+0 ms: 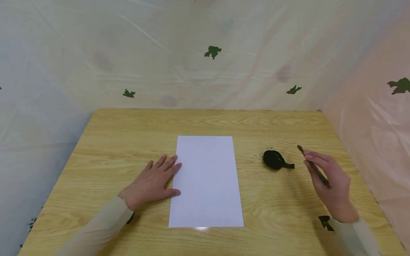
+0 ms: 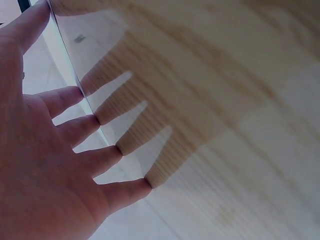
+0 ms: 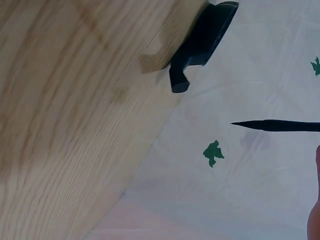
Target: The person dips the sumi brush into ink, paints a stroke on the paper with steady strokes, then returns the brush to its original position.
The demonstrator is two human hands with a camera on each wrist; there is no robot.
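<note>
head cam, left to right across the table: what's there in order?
left hand flat on the table at the paper's edge → white paper → black ink dish → right hand holding a brush

Dark brush (image 1: 314, 167), tip twd ink dish (image 1: 274, 159)

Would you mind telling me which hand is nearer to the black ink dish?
Right. The right hand, holding the brush, hovers just right of the ink dish; the left hand rests beyond the white paper.
</note>
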